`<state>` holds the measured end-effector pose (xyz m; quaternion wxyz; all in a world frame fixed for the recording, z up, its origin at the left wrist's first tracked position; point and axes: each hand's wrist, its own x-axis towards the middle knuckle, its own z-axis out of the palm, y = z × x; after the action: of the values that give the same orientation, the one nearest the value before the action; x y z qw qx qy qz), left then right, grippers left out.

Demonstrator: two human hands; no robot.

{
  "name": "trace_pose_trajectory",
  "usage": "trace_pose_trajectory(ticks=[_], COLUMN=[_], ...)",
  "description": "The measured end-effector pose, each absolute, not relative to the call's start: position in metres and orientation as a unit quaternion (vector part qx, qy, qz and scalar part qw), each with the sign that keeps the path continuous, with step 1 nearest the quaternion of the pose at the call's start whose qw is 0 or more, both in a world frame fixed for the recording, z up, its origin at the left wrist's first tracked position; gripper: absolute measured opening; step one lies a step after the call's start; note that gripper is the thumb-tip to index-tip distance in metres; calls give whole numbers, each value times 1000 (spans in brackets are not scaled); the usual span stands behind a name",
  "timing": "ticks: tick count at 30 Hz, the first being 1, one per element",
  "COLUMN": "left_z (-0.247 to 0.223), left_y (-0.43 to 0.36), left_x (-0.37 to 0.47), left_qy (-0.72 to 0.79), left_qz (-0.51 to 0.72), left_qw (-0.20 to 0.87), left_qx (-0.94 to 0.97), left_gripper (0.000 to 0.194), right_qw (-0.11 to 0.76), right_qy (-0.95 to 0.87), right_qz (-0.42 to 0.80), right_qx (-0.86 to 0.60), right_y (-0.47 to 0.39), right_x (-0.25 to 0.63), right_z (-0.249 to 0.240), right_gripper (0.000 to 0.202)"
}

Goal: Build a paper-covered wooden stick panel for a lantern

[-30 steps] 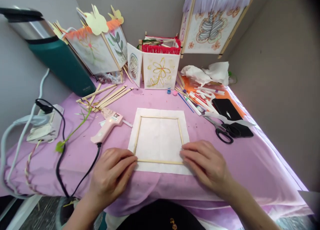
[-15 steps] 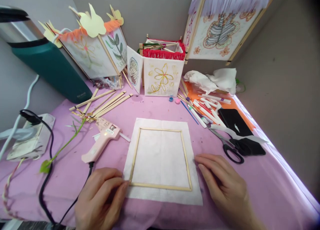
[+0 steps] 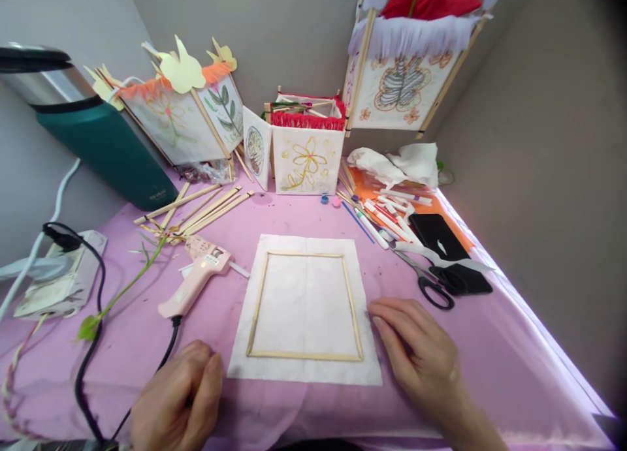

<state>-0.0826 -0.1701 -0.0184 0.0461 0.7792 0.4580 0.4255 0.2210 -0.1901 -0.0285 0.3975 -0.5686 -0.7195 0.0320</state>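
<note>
A white sheet point(image 3: 306, 369) lies flat on the purple cloth, and on it rests a square frame of thin wooden sticks point(image 3: 304, 356). Off the sheet's lower left corner, my left hand point(image 3: 179, 395) is curled into a loose fist; nothing shows in it. My right hand point(image 3: 416, 356) rests at the sheet's right edge, its fingers stretched forward and close together, fingertips at or just beside the edge. Left of the sheet lies a pale pink glue gun point(image 3: 198, 284), its nozzle end pointing away from me and its cord running past my left hand.
Bundled wooden sticks point(image 3: 215, 213) lie behind the glue gun. Decorated lanterns point(image 3: 308, 157) stand along the wall. At right are markers point(image 3: 386, 219), scissors point(image 3: 431, 291) and a black phone point(image 3: 438, 235). A teal bottle point(image 3: 115, 147) and a power strip point(image 3: 63, 275) are at left.
My left hand has drawn back from the frame's lower left corner and curled up. My right hand stays by the sheet's right edge. The camera view has shifted slightly.
</note>
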Motion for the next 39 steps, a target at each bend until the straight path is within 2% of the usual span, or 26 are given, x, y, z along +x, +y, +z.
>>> trace_pose_trajectory(ticks=[3, 7, 8, 12, 16, 20, 30, 39], left_z=[-24, -29, -28, -17, -11, -12, -10, -14], left_y=[-174, -176, -175, -173, -174, -175, -166, -160], left_x=[-90, -98, -98, -93, -82, -71, -58, -57], left_qy=[490, 514, 511, 403, 332, 322, 337, 356], left_qz=[429, 410, 403, 360, 308, 292, 274, 284], left_qw=[67, 14, 10, 24, 17, 12, -1, 16], left_qx=[756, 753, 759, 841, 892, 901, 901, 890], left_gripper=[29, 5, 4, 18, 20, 18, 14, 12], right_qw=[411, 416, 408, 344, 320, 317, 381, 335], right_qy=[-727, -762, -775, -814, -822, -822, -772, -783], right_qz=[9, -4, -3, 6, -20, -27, 0, 12], right_qx=[-550, -496, -483, -468, -471, -473, -509, -524], right_y=[-197, -213, -217, -229, -231, -228, -216, -210], right_x=[220, 214, 211, 198, 189, 186, 178, 183], right_z=[-25, -18, -17, -19, -22, -24, -23, -19], right_gripper=[27, 27, 25, 21, 17, 18, 16, 5])
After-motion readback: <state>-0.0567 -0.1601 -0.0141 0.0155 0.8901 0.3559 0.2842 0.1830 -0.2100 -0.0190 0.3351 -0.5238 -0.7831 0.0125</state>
